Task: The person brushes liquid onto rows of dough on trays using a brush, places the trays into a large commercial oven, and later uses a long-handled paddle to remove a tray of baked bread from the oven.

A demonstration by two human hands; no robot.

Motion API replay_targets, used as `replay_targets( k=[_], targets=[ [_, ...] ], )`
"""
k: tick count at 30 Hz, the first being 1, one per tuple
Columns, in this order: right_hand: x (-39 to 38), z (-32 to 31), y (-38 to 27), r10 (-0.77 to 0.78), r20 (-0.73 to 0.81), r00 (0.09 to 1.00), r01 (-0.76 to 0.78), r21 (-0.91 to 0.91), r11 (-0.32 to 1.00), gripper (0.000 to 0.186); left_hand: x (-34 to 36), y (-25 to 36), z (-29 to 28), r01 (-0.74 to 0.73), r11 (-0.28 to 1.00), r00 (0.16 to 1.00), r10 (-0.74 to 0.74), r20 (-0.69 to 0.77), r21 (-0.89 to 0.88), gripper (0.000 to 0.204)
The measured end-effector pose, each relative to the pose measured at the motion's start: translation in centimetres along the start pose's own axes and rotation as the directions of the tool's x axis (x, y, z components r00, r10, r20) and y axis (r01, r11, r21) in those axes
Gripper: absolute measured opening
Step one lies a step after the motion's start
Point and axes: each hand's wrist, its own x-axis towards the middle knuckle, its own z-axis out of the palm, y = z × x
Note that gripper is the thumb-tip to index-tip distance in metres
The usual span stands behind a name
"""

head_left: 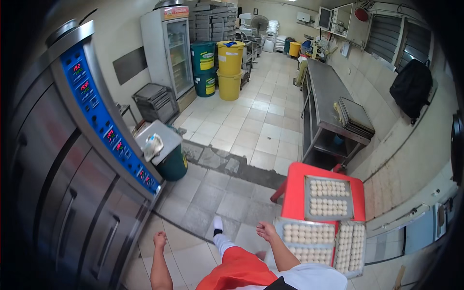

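Note:
My left hand (pixel 160 239) hangs over the tiled floor beside the steel oven (pixel 72 183), its fingers curled in with nothing visible in them. My right hand (pixel 265 231) is held out with fingers loosely apart and no object in it. It is nearest to a tray of round dough pieces (pixel 308 241), without gripping it. Another dough tray (pixel 329 198) lies on a red plastic table (pixel 300 181). A third tray (pixel 350 247), also filled with pale dough balls in rows, sits beside the near one at the right.
A metal sheet (pixel 162 133) rests on a dark green drum (pixel 173 166) by the oven. Yellow bins (pixel 229 72) stand near a glass-door fridge (pixel 176 58). A long steel table (pixel 328 92) lines the right wall, with stacked trays (pixel 356 116). A rough floor seam (pixel 217 159) crosses ahead.

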Motion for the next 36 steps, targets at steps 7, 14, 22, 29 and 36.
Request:
replay_targets(
  k=[7, 14, 22, 29, 36],
  targets=[
    [21.4, 14.1, -18.9, 0.102, -0.192, 0.976, -0.055, 0.237, 0.970, 0.029, 15.6, 14.7, 9.9, 0.275, 0.877, 0.903, -0.377, 0.206, 0.395, 0.020],
    [37.2, 32.5, -44.4, -0.149, -0.011, 0.989, 0.142, -0.232, 0.962, 0.026, 31.0, 21.0, 17.0, 0.576, 0.803, 0.783, -0.596, 0.177, 0.152, 0.025],
    [57.8, 21.4, -53.8, -0.141, -0.265, 0.954, -0.020, -0.522, 0.852, 0.013, 61.1, 46.0, 43.4, 0.715, 0.521, 0.681, -0.365, 0.635, -0.467, 0.030],
    [59.2, 20.0, -69.3, 0.127, -0.525, 0.842, -0.042, 0.172, 0.984, 0.017, 83.5, 80.7, 72.4, 0.295, 0.952, 0.762, -0.288, 0.580, 0.085, 0.031],
    [70.7, 10.7, -78.2, 0.188, -0.689, 0.700, -0.036, 0.228, 0.973, 0.008, 87.0, 102.4, 111.1, -0.029, 0.992, 0.696, -0.067, 0.715, 0.121, 0.029]
  ],
)
